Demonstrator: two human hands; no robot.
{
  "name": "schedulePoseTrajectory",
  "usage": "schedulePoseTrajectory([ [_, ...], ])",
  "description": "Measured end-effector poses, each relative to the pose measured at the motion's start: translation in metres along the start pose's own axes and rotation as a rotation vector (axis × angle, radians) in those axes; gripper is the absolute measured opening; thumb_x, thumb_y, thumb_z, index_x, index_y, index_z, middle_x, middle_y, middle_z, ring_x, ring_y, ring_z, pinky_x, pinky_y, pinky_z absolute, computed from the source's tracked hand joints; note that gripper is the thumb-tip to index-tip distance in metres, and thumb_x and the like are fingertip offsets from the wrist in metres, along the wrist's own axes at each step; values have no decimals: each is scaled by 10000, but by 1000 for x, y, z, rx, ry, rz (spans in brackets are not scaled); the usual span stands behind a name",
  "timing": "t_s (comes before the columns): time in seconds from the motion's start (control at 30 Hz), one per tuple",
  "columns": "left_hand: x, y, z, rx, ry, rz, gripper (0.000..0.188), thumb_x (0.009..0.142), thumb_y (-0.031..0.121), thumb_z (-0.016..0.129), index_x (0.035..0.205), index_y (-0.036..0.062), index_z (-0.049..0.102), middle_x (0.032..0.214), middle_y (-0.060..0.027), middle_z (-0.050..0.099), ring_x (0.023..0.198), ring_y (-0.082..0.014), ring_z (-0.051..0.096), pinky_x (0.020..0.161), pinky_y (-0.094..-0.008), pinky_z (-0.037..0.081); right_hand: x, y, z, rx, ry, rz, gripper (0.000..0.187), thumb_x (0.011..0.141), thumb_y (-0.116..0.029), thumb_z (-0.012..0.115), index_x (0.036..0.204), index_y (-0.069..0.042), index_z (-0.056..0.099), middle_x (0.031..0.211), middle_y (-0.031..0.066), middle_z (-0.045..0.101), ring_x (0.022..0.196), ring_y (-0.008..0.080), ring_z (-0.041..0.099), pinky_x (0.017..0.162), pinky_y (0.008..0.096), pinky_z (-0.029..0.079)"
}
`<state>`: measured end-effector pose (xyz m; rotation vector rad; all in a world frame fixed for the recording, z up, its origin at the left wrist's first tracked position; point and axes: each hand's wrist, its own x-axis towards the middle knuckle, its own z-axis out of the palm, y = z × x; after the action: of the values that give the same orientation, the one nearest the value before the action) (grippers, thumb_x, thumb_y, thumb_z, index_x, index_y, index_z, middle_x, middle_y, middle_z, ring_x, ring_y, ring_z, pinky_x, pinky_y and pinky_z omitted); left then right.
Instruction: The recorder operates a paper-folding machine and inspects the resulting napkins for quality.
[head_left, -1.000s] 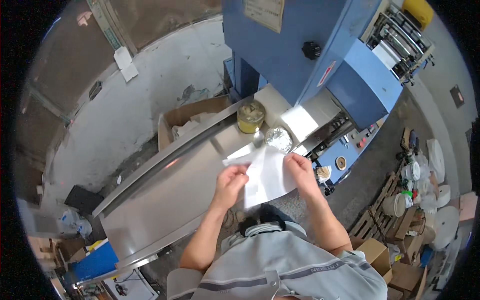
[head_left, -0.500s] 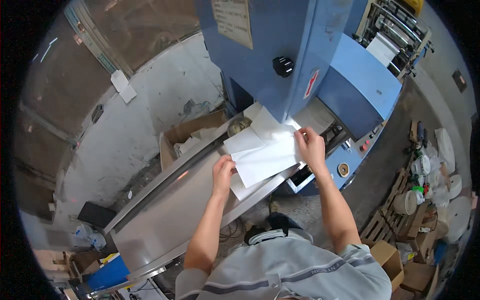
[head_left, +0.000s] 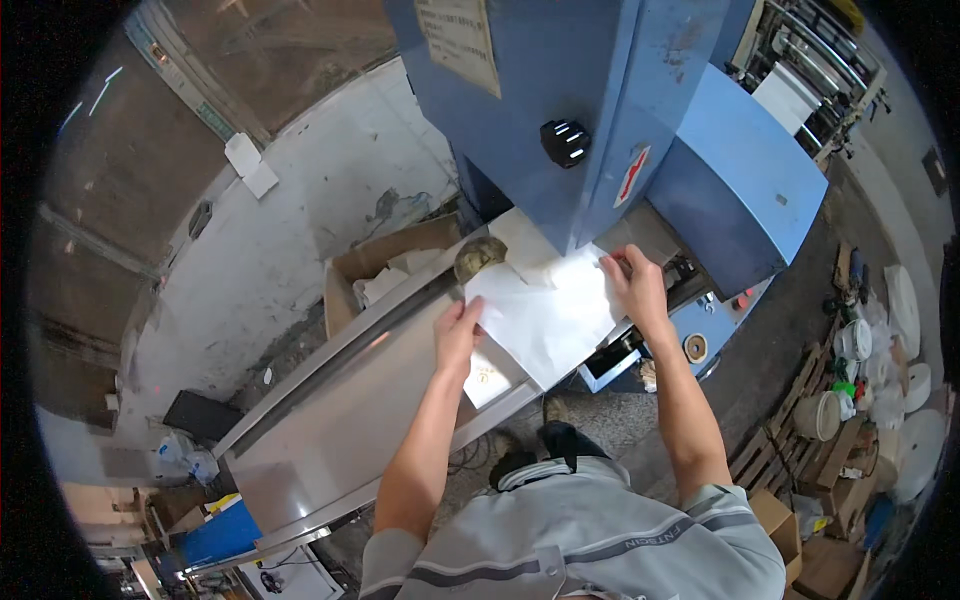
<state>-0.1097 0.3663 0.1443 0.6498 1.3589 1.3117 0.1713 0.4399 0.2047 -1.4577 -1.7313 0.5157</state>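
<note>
A white paper sheet [head_left: 550,325] is held up over the metal chute by both hands. My left hand [head_left: 459,337] pinches its left edge between thumb and fingers. On the far right corner, my right hand [head_left: 638,288] is closed with thumb and fingertips at the sheet's edge. Beneath it lies another white paper piece [head_left: 488,375] with a small printed mark, resting on the metal chute [head_left: 370,410]. More white paper lies behind, under the blue machine [head_left: 520,110]. A round, brownish object [head_left: 480,258] sits on the chute beside the papers.
A cardboard box [head_left: 345,275] holding white paper stands beyond the chute's far side. The machine has a black knob [head_left: 565,143] and a side panel with a tape roll [head_left: 695,347]. At right, a wooden pallet [head_left: 775,430] and white buckets [head_left: 818,415] stand on the floor.
The held sheet has turned and spread toward me, uncovering the printed mark on the paper below. My left hand has moved slightly up and right. The view has shifted a little.
</note>
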Motion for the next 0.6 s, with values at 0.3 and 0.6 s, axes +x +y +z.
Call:
schedulePoseTrajectory([
  [0.3,12,28,-5,104,34,173,195,941,225,616,927,32,636,730,11,610,582,-46,512,509,-200,369,6,4,10,-63,123,-62,240,866,-242,682,916,-12,632,769,192,665,704,341,661,633,395,506],
  [0.6,-29,-22,-42,862,165,504,420,823,238,717,1136,-19,606,989,-155,661,829,-288,647,759,-366,520,-38,-30,-21,-86,271,-200,235,822,-125,717,1006,-10,625,964,154,620,818,322,610,684,378,498],
])
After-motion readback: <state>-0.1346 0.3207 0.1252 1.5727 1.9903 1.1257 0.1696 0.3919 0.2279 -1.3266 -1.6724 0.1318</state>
